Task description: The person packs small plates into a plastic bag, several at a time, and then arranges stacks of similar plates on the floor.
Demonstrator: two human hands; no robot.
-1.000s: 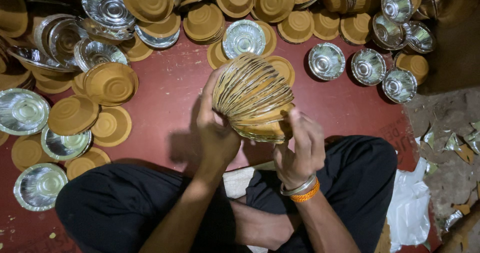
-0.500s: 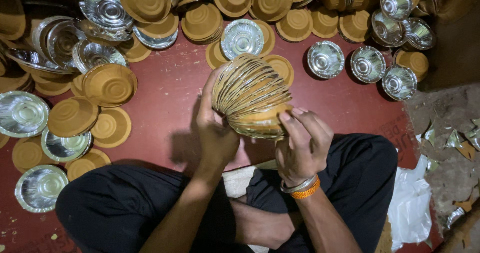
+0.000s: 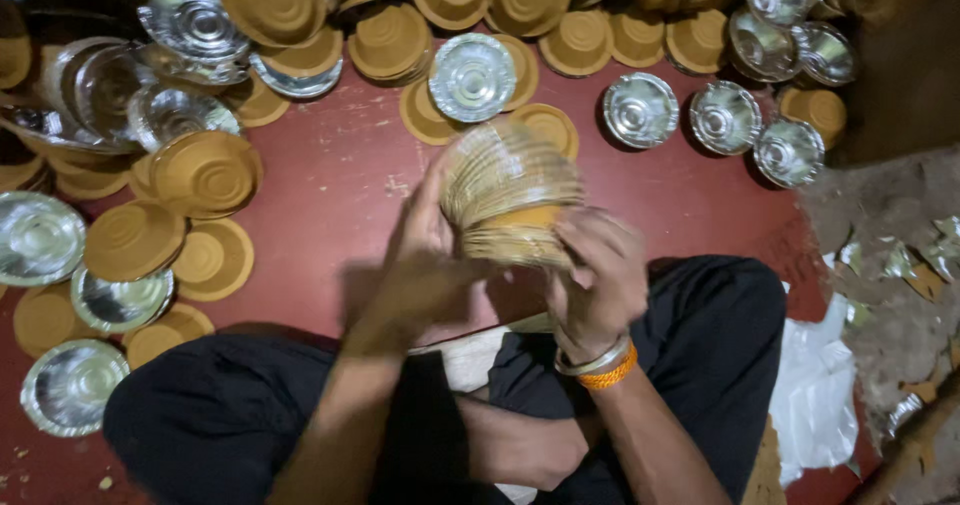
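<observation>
Two hands hold a thick stack of round brown-and-silver paper bowls (image 3: 510, 200) over the red floor (image 3: 340, 190).
Left hand (image 3: 425, 255) presses the stack's side; right hand (image 3: 600, 275) pinches its lower edge, keeping it together.

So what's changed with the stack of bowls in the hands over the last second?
The stack of paper bowls has been tipped and now shows blurred, in motion, between both hands. The right hand slid from the stack's lower side up to its front edge. The left hand keeps its grip on the left side. The bowls on the red floor lie as before.
</observation>
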